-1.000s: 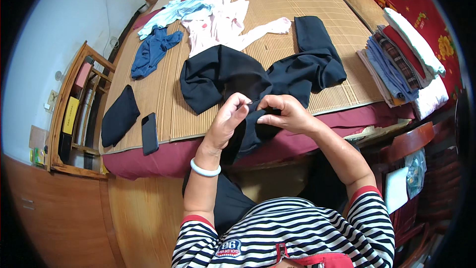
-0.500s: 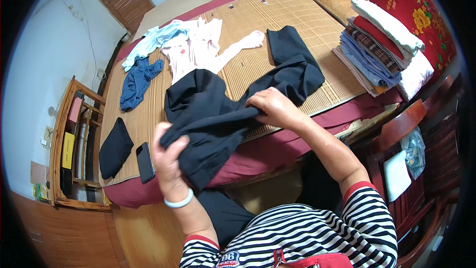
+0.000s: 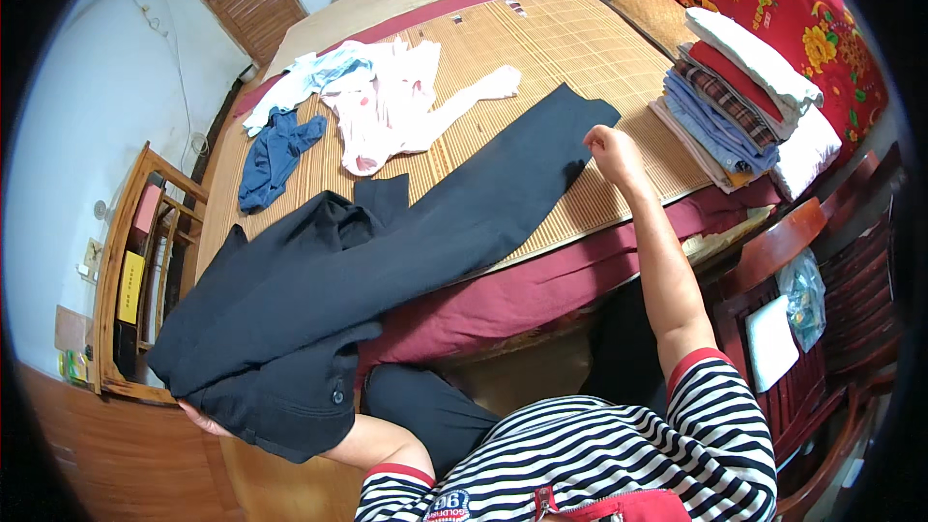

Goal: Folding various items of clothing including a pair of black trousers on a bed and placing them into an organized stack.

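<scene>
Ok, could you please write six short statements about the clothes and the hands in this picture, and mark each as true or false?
1. The black garment has a visible button. True.
2. The folded stack has a red garment on top. False: a white garment is on top.
3. The pink garment lies on the woven mat. True.
4. The left hand is in full view. False: the black garment covers most of the left hand.
5. The right hand is close to one end of the black garment. True.
6. The dark blue garment lies on the folded stack. False: the dark blue garment lies on the mat.
</scene>
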### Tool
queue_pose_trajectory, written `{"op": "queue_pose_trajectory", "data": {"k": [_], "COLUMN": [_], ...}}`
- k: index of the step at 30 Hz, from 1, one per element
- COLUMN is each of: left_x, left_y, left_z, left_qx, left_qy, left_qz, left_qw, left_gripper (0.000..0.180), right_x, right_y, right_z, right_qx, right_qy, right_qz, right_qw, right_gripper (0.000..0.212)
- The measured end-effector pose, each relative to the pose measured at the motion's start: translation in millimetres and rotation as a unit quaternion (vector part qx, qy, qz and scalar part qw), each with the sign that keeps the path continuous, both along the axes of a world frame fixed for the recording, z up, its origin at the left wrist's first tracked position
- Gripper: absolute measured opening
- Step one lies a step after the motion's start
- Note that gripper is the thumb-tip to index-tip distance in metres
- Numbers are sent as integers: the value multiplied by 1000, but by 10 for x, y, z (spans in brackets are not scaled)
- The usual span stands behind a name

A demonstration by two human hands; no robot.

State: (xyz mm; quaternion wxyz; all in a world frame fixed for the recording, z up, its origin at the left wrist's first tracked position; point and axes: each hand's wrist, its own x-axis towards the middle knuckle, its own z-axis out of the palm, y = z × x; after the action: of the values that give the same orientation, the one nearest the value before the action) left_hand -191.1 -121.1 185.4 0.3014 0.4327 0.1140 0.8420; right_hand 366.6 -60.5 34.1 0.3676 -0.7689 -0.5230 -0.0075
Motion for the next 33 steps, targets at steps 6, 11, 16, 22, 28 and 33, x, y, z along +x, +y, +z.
{"op": "queue_pose_trajectory", "data": {"k": [6,11,16,22,28,33], "left_x": [107,218,357,529,530,288], "left_y": [72,73,101,62,266,439], "left_z": [-148,-138,-126,-169,-135,30], "left_qx": [162,147,127,123,126,128], "left_qy": [98,76,66,50,32,15], "left_qz": [151,196,252,324,381,434], "left_qw": [970,967,957,937,915,892], "left_gripper": [53,53,53,53,53,53], "right_x": [105,157,-27,-197,-229,-497], "right_y": [45,99,209,367,372,522], "right_z": [-185,-225,-266,-312,-286,-394], "right_qx": [-32,-69,-98,-76,-172,-95], "right_qy": [70,78,61,100,38,57], "right_qz": [-39,-63,-92,-76,-152,-73], "right_qw": [996,993,989,989,973,991], "right_gripper": [22,31,60,73,73,56]}}
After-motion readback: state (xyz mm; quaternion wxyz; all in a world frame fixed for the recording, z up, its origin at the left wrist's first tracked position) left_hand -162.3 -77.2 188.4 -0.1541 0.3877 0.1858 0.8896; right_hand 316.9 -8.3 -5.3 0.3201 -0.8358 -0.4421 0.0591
